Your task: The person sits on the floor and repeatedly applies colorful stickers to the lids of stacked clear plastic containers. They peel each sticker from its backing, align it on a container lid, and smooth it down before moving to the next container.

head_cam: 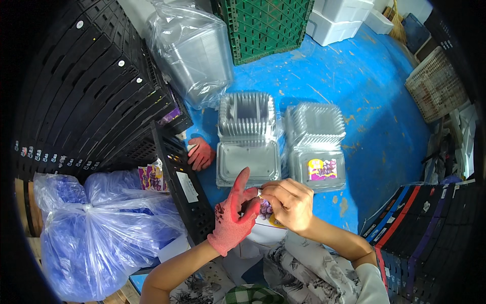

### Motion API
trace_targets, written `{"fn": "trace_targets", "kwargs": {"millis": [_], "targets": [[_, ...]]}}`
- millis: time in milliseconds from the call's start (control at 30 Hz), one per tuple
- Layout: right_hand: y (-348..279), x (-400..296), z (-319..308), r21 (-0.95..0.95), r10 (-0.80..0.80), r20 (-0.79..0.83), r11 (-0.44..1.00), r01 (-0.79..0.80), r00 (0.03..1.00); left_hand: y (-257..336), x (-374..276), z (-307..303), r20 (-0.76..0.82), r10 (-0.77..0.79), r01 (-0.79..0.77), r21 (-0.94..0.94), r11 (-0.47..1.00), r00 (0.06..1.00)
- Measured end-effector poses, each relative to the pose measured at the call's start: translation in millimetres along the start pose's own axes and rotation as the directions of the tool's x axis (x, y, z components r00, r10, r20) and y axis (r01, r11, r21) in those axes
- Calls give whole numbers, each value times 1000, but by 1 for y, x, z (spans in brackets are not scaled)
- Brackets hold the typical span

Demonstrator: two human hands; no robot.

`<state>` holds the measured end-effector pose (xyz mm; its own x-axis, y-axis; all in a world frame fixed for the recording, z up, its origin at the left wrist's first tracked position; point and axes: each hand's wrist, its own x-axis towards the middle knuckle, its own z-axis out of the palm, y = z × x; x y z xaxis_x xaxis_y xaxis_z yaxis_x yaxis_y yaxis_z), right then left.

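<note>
My left hand [234, 211] wears a pink work glove and pinches the edge of a grape label [265, 209] between thumb and forefinger. Bare, my right hand [289, 201] grips the same label from the other side, partly hiding it. Beyond my hands stands a stack of clear plastic clamshell boxes [248, 161], lids raised, with no label visible on the near top surface. To its right, a second clamshell stack [316, 125] has a purple and yellow grape label [322, 169] on its near part. A loose pink glove [201, 154] lies on the blue floor, left of the boxes.
Black crates [87, 91] tower on the left. A black crate [182, 182] beside me holds plastic-wrapped purple bundles [110, 228] and several grape labels [153, 178]. Bagged clamshells [193, 57], a green crate [269, 28] and white foam boxes [334, 22] stand behind. More crates [414, 224] sit right.
</note>
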<state>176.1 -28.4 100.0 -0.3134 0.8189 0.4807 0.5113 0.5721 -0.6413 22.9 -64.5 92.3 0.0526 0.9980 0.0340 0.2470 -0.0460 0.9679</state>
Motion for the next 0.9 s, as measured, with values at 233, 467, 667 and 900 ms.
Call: {"fn": "trace_targets", "kwargs": {"millis": [233, 467, 667, 900], "targets": [[1, -1, 1, -8, -28, -25, 1000, 28, 999, 1, -1, 1, 0, -68, 68, -65, 996, 998], [-1, 0, 2, -7, -14, -49, 1000, 13, 999, 8, 0, 0, 22, -95, 97, -84, 992, 995], [1, -2, 3, -26, -20, -8, 999, 20, 1000, -4, -5, 2, 2, -68, 68, -73, 995, 998], [3, -2, 4, -54, -37, -12, 998, 36, 999, -4, -4, 1, 13, -75, 75, -55, 996, 997]]}}
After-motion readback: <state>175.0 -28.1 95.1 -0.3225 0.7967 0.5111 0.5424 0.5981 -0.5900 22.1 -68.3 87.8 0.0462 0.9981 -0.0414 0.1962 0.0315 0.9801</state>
